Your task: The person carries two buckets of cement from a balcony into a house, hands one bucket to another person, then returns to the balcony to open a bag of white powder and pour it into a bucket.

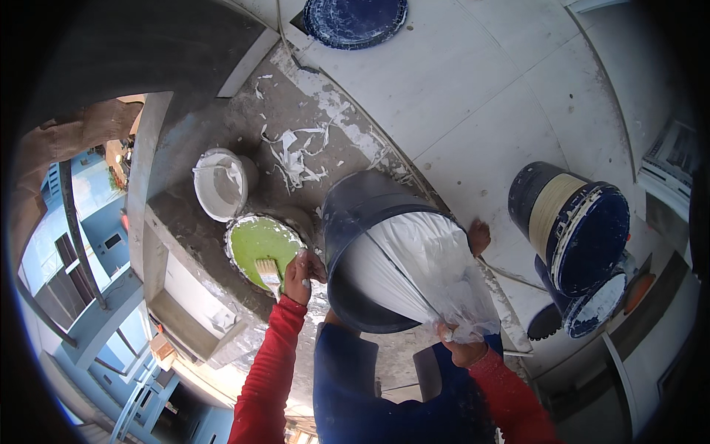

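Note:
A large dark bucket [373,194] is tipped toward me between my legs. It is lined with a clear plastic bag [466,285] that holds white material and spills over the rim. My right hand [462,348] is closed on the bag's gathered, crumpled end. Close to the bucket's left rim, my left hand [302,275] has its fingers curled, with white smears on it; what they hold, if anything, is hidden. Beside that hand a paintbrush [267,268] with pale bristles lies on a green, paint-rimmed lid [255,240], its handle partly covered by my wrist.
A small whitish pail [222,185] stands behind the green lid. White scraps [296,159] litter the grey floor. Blue lidded buckets [588,237] stand at the right, and a blue lid [355,22] lies at the far edge. My bare foot [479,237] shows beside the tipped bucket.

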The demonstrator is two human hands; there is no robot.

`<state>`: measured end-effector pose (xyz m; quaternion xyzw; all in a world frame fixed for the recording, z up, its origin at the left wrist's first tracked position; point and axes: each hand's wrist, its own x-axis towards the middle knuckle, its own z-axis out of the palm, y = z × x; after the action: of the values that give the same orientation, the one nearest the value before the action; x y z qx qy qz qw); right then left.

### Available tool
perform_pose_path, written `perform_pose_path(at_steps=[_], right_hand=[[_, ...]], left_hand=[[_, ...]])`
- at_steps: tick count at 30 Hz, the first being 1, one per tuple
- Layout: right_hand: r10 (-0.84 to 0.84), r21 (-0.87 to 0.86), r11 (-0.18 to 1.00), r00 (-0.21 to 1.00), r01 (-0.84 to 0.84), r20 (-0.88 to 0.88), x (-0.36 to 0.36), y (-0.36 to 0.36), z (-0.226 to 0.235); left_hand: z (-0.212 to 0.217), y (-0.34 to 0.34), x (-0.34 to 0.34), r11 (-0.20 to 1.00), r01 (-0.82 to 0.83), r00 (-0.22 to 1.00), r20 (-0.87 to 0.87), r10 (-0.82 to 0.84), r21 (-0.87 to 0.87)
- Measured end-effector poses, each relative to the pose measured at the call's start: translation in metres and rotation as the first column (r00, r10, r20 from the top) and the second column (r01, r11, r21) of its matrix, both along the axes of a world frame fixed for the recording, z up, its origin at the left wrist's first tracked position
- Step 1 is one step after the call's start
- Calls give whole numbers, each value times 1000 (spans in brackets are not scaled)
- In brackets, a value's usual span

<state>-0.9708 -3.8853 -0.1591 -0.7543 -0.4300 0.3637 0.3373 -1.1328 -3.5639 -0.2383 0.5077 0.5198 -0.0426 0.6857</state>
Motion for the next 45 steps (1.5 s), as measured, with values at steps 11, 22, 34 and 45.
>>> perform_pose_path(at_steps=[11, 22, 34, 45], right_hand=[[-222, -334, 939, 881, 78, -419, 27, -19, 8], [-357, 158, 857, 785, 491, -506, -5, 22, 30], [-473, -128, 881, 848, 456, -239, -19, 50, 57], [-381, -201, 922, 862, 330, -334, -8, 59, 70]], left_hand=[[-284, 49, -65, 911, -293, 953, -14, 302, -290], [-316, 51, -122, 846, -346, 909, 78, 409, -406], [-289, -6, -74, 898, -409, 911, -16, 412, -160], [-266, -19, -61, 893, -437, 899, -29, 437, -104]])
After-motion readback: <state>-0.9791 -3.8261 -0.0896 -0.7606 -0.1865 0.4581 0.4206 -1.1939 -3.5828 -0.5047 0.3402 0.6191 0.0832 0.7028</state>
